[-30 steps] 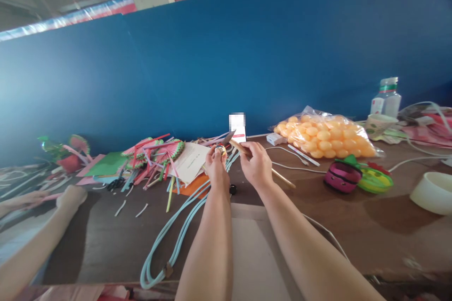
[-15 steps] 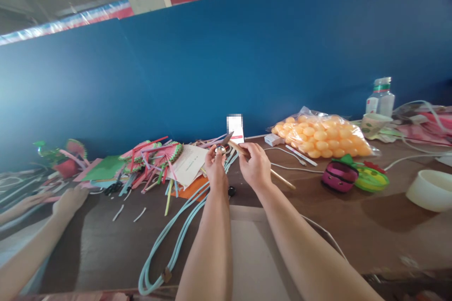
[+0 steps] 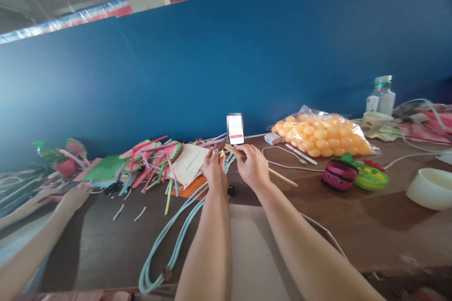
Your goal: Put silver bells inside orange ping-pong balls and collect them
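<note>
My left hand (image 3: 214,173) is closed, with a small shiny metal piece (image 3: 221,153) at its fingertips. A dark, pointed, blade-like piece (image 3: 223,142) sticks up beside these fingertips; its kind I cannot make out. Wrapped in my right hand (image 3: 254,167) is a thin wooden stick (image 3: 282,178), slanting down to the right past the wrist. The stick's upper end is close to the metal piece, and whether they touch I cannot tell. Behind both hands a phone (image 3: 236,137) with a lit screen leans upright.
Left of my hands lie paper strips and watermelon-patterned crafts (image 3: 173,154), a printed sheet (image 3: 189,163) and a looped pale-blue cord (image 3: 155,249). To the right are a bag of orange balls (image 3: 321,138), a purple pouch (image 3: 337,176) and a tape roll (image 3: 432,190). A co-worker's hands (image 3: 72,199) work at far left.
My right hand has shifted slightly left, bringing the stick's upper end nearer the left fingertips. The metal piece has turned or become more covered by my left fingers.
</note>
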Demonstrator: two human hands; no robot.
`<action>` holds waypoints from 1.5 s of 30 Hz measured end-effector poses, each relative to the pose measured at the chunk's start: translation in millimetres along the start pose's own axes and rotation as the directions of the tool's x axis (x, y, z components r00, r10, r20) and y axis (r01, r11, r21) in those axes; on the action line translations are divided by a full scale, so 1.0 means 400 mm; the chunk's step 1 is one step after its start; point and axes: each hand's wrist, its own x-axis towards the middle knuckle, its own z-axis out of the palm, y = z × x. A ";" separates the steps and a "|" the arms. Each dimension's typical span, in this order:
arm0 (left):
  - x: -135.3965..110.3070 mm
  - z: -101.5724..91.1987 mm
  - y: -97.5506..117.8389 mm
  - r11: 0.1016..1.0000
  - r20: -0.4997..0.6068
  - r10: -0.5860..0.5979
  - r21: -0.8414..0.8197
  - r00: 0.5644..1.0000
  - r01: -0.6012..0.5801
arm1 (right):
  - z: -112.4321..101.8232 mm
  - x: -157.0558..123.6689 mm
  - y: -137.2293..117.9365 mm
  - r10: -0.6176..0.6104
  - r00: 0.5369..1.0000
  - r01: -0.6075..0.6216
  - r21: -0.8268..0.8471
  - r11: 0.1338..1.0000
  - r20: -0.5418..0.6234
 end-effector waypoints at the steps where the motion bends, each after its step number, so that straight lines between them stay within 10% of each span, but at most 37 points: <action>1: 0.000 -0.001 -0.001 1.000 -0.008 0.000 -0.003 1.000 0.000 | 0.000 0.000 -0.001 -0.001 1.000 0.001 0.004 1.000 -0.001; 14: 0.021 -0.014 -0.017 1.000 -0.090 0.013 0.018 0.996 -0.011 | -0.011 0.010 0.023 0.142 0.978 -0.126 -0.112 0.986 0.155; 26: 0.035 -0.023 -0.035 0.998 -0.173 -0.051 0.031 0.984 0.057 | 0.029 0.000 0.083 0.458 0.701 -0.272 -0.389 0.880 0.546; 34: 0.036 -0.034 -0.048 0.992 -0.097 -0.093 0.071 0.991 0.100 | 0.036 -0.004 0.088 0.413 0.777 -0.260 -0.355 0.898 0.476; 39: 0.018 -0.022 -0.042 0.987 0.014 -0.153 0.048 0.988 0.152 | 0.043 0.009 0.079 0.300 0.895 -0.344 0.081 0.936 0.330; 45: -0.009 0.000 -0.021 0.979 0.131 -0.202 0.049 0.971 0.197 | 0.058 0.025 0.074 0.327 0.880 -0.472 0.560 0.681 0.344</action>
